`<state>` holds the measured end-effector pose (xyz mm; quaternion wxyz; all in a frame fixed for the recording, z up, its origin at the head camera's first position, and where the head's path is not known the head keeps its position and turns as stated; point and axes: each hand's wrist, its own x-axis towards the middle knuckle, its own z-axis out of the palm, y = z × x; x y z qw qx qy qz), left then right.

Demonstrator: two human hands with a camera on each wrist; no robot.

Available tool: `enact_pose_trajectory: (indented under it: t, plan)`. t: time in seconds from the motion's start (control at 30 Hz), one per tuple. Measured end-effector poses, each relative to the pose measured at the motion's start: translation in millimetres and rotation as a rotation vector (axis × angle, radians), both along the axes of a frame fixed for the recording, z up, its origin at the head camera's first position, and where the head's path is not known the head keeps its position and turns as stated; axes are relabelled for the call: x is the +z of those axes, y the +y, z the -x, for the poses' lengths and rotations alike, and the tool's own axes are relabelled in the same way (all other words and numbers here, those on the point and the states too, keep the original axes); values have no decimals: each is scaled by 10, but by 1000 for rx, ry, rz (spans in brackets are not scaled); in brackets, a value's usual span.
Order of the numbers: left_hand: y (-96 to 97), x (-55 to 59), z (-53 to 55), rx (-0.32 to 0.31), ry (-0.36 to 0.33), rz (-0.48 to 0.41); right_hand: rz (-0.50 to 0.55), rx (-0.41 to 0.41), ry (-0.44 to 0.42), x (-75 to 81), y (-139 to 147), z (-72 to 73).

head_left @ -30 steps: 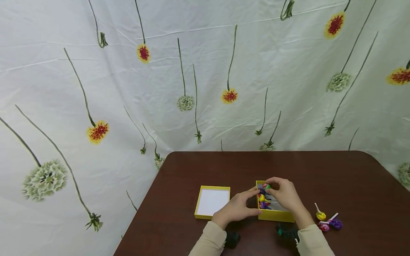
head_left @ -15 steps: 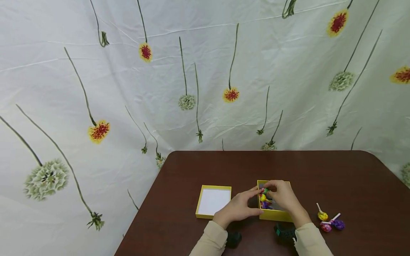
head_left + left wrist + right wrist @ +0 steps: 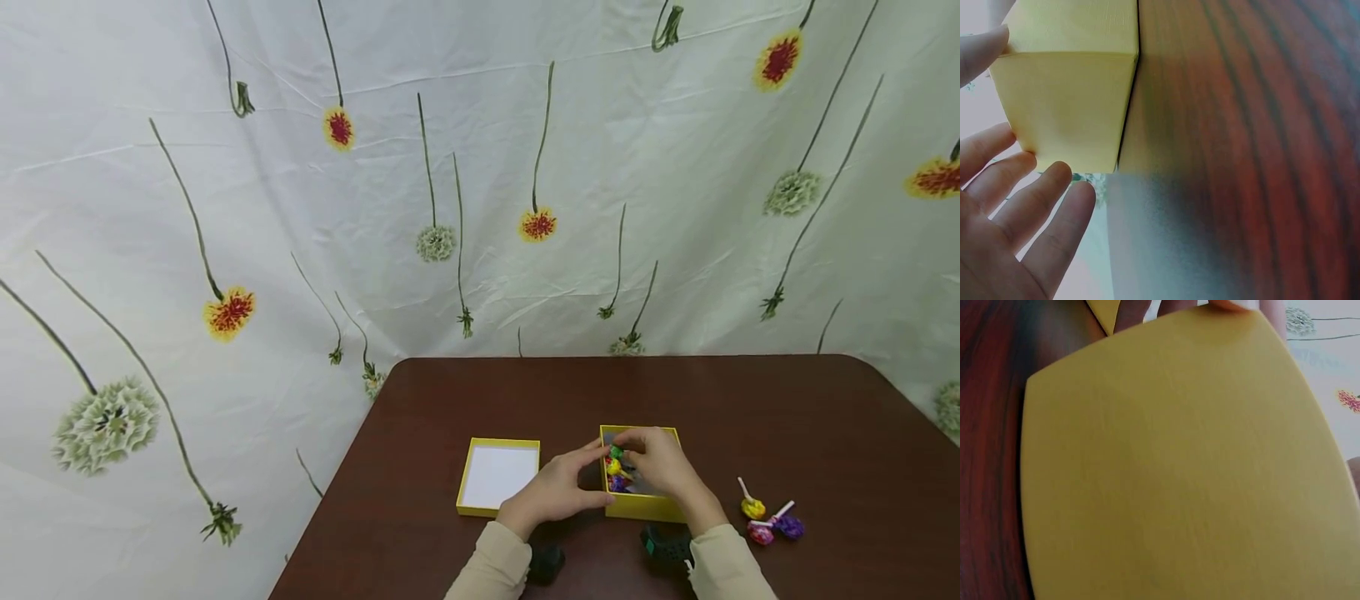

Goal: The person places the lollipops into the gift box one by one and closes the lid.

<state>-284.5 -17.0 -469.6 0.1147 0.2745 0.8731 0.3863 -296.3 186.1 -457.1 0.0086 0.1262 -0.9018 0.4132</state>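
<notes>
My right hand (image 3: 663,465) reaches into a yellow box (image 3: 643,507) and pinches a green-wrapped lollipop (image 3: 617,452) near its left wall. A yellow lollipop (image 3: 613,467) and a purple-blue one (image 3: 617,483) lie nearer the front, along that same wall. My left hand (image 3: 557,488) rests against the box's left side, its thumb at the near corner and its fingers extended. In the left wrist view some fingertips (image 3: 1025,159) touch the box wall (image 3: 1069,106). The box wall (image 3: 1179,462) fills most of the right wrist view and hides the right fingertips.
A shallow yellow-rimmed lid (image 3: 497,477), white inside, lies left of the box. Right of it are a yellow lollipop (image 3: 753,508), a pink one (image 3: 761,532) and a purple one (image 3: 789,526) on the dark wooden table (image 3: 525,392). A flowered cloth (image 3: 480,275) hangs behind.
My right hand has shifted the green lollipop toward the near left inside the box. A dark purple lollipop seen earlier by the left wall is now hidden. My left hand stays at the box.
</notes>
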Motion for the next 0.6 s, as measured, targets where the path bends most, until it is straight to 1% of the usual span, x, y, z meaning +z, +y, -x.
enact_pose_trajectory:
  t: [0.1, 0.2, 0.3, 0.4, 0.5, 0.6]
  plan:
    - [-3, -20, -20, 2, -15, -5, 17, -3, -11, -1, 11, -26]
    - [-7, -35, -32, 0, -21, -9, 38, -2, 8, 28, 46, -51]
    - [-12, -36, -35, 1, -12, -6, 56, -4, 35, 104, 105, -78]
    - [-15, -31, -31, 4, -1, -6, 69, -16, 42, 217, 191, -106]
    - [-14, -24, -20, 4, 5, -12, 55, -28, 46, 320, 330, -123]
    - [-9, -17, -7, 4, 12, -8, 50, -40, 37, 391, 522, -157]
